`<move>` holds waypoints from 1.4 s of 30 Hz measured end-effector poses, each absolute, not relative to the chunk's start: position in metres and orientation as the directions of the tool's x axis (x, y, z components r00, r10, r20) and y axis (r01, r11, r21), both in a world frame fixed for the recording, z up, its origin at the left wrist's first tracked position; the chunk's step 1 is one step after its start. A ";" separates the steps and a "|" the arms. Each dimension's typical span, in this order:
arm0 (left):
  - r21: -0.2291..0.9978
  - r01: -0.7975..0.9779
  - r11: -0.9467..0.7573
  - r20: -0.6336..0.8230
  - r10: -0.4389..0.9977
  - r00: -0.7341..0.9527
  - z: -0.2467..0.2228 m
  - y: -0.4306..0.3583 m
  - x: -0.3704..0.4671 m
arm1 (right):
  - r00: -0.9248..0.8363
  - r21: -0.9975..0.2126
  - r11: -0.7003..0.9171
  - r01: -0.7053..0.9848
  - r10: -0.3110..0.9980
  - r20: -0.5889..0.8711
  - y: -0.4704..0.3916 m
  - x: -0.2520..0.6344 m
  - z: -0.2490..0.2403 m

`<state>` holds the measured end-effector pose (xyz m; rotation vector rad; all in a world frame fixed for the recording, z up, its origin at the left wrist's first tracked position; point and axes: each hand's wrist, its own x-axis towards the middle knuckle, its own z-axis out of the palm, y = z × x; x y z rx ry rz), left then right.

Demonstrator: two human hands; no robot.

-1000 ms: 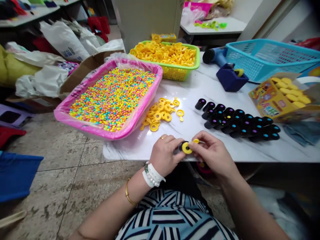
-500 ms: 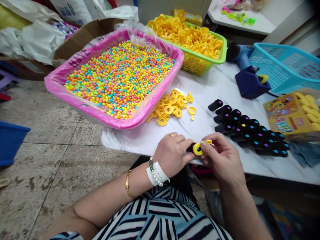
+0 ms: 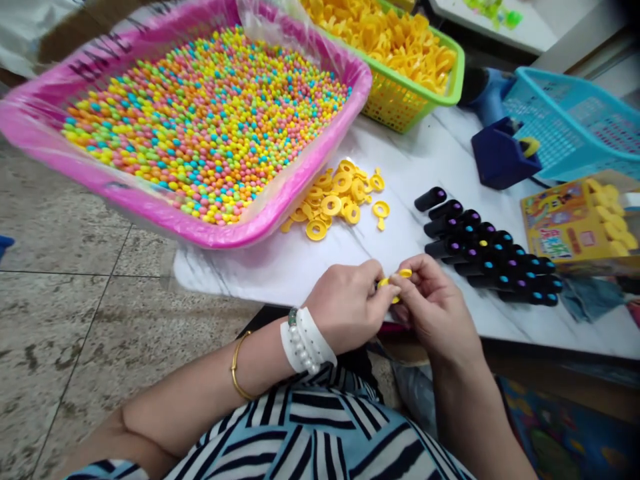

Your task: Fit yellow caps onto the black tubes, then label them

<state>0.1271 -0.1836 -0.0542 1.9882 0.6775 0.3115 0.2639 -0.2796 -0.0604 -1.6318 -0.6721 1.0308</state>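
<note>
Both hands meet over the front edge of the table. My left hand (image 3: pixel 347 303) is closed round a small black tube, now almost wholly hidden by its fingers, and its thumb presses by a yellow ring piece (image 3: pixel 383 283). My right hand (image 3: pixel 434 303) pinches the same piece, whose yellow end (image 3: pixel 405 273) shows above the thumb. Just beyond lies a loose pile of yellow ring pieces (image 3: pixel 331 204) with short tabs; one ring piece (image 3: pixel 381 211) rests apart from it. Several black tubes (image 3: pixel 493 257) lie in rows on the right, with purple, blue or yellow dots at their ends.
A pink tub (image 3: pixel 210 237) lined with clear plastic holds many coloured beads at the left. Behind stands a green basket (image 3: pixel 415 93) of yellow pieces. A blue basket (image 3: pixel 550 120), a dark blue holder (image 3: pixel 503 157) and a printed yellow box (image 3: pixel 560 223) stand at the right.
My left thumb has moved over the yellow ring, which showed its open face before and is now mostly covered. The view has shifted, bringing the pink tub nearer.
</note>
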 end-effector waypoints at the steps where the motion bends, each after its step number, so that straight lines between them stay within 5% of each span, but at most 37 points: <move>1: 0.888 0.313 -0.336 -0.066 0.581 0.811 -0.055 -0.182 0.129 | 0.483 -0.952 -0.296 -0.072 0.825 -0.293 -0.279 0.263 -0.061; 6: 0.926 0.234 -0.295 -0.004 0.615 0.789 -0.065 -0.190 0.127 | 0.497 -0.960 -0.276 -0.043 0.828 -0.260 -0.280 0.258 -0.062; 12: 0.846 0.170 -0.505 0.215 0.616 0.757 -0.082 -0.208 0.123 | 0.526 -0.981 -0.194 -0.025 0.832 -0.177 -0.286 0.266 -0.068; 17: 0.788 0.270 -0.553 0.166 0.614 0.772 -0.077 -0.206 0.125 | 0.348 -0.957 -0.264 -0.116 0.892 -0.288 -0.279 0.288 -0.060; 21: 0.754 0.311 -0.579 0.111 0.578 0.808 -0.072 -0.205 0.127 | 0.147 -0.903 -0.419 0.090 0.903 -0.404 -0.273 0.294 -0.044; 27: 0.714 0.380 -0.587 0.092 0.618 0.781 -0.078 -0.211 0.133 | 0.399 -0.788 -0.366 0.494 0.901 -0.168 -0.286 0.266 -0.047; 30: 0.708 0.372 -0.600 0.107 0.612 0.784 -0.081 -0.209 0.133 | 0.420 -0.852 -0.356 0.384 0.889 -0.183 -0.289 0.268 -0.054; 34: 0.714 0.335 -0.615 0.143 0.597 0.790 -0.080 -0.205 0.131 | 0.172 -0.918 -0.393 0.051 0.909 -0.379 -0.284 0.288 -0.051; 42: 0.675 0.382 -0.631 0.132 0.613 0.779 -0.080 -0.206 0.134 | 0.126 -0.884 -0.447 0.140 0.893 -0.432 -0.269 0.293 -0.038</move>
